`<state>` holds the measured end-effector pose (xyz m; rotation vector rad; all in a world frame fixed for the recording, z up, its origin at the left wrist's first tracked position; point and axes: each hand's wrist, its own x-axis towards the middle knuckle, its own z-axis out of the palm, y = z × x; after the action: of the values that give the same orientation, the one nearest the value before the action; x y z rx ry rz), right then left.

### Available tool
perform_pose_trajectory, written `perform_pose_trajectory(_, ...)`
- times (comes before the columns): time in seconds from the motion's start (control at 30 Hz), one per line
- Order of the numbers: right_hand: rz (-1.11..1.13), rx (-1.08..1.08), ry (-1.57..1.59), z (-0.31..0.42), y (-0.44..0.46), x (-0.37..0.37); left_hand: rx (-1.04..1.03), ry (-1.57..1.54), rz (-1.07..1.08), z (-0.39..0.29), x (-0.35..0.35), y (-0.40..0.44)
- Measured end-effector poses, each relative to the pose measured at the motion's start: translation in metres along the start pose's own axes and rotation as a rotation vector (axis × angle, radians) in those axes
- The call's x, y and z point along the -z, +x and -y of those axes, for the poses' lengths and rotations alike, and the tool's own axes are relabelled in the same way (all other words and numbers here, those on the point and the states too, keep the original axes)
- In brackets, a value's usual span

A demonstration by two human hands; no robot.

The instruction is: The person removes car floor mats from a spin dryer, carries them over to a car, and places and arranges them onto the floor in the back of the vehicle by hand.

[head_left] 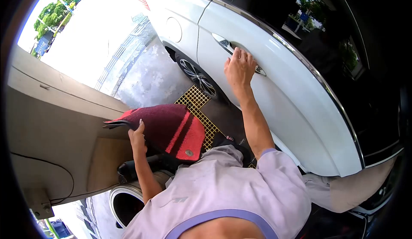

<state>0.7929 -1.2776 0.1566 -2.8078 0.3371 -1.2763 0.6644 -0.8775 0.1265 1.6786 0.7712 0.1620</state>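
Observation:
My left hand [137, 138] grips a red and maroon carpet floor mat [165, 129] by its edge, with the thumb on top. The mat hangs curved in front of my body, and a small round eyelet shows near its lower corner. At its left end the dark edges look layered, so I cannot tell whether it is one mat or more. My right hand [240, 69] is on the chrome door handle [222, 42] of a white car, its fingers curled over the grip. The car door [274, 97] looks closed at its rear seam.
Below the car's rear wheel [195, 76] runs a yellow floor grating [194, 96]. A beige wall [51, 91] stands on my left, with a large round white-rimmed object [113, 204] near it. Beige fabric [360, 185], apparently another person's trouser leg, shows at lower right.

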Motion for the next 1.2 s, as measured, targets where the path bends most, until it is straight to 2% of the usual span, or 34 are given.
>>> perform_pose_trajectory(0.13, 0.168, -0.083, -0.177, 0.018, 0.017, -0.053, 0.07, 0.044, 0.012, -0.012, -0.019, 0.073)
perform_pose_trajectory(0.17, 0.067, -0.085, -0.21, 0.019, 0.02, -0.065, 0.102, 0.082, 0.032, -0.015, -0.027, 0.099)
perform_pose_trajectory(0.23, 0.111, -0.137, -0.262, 0.023, 0.026, -0.076, 0.114, 0.053, 0.095, -0.008, -0.053, 0.166)
perform_pose_trajectory(0.4, 0.132, -0.254, -0.408, 0.03, 0.02, -0.091, 0.133, 0.126, 0.393, 0.013, -0.112, 0.314)
perform_pose_trajectory(0.57, 0.298, -0.381, -0.438, 0.058, 0.015, -0.079, 0.18, 0.338, 0.721, 0.001, -0.128, 0.392)
perform_pose_trajectory(0.67, 0.296, -0.443, -0.489, 0.1, -0.011, -0.053, 0.117, 0.395, 0.874, -0.004, -0.124, 0.422)
perform_pose_trajectory(0.7, 0.298, -0.463, -0.5, 0.112, -0.025, -0.044, 0.079, 0.395, 0.861, -0.003, -0.127, 0.429)
perform_pose_trajectory(0.83, 0.278, -0.445, -0.486, 0.173, -0.083, 0.016, 0.053, 0.542, 0.985, -0.008, -0.161, 0.449)
perform_pose_trajectory(0.93, 0.33, -0.507, -0.454, 0.223, -0.118, 0.073, -0.147, 0.548, 1.05, 0.015, -0.184, 0.452)
perform_pose_trajectory(1.03, 0.334, -0.559, -0.438, 0.253, -0.156, 0.119, -0.232, 0.669, 1.118, -0.005, -0.177, 0.43)
perform_pose_trajectory(1.17, 0.343, -0.718, -0.49, 0.301, -0.196, 0.176, -0.172, 0.587, 1.133, 0.029, -0.165, 0.435)
perform_pose_trajectory(1.2, 0.342, -0.745, -0.487, 0.306, -0.207, 0.189, -0.084, 0.535, 1.156, 0.037, -0.168, 0.433)
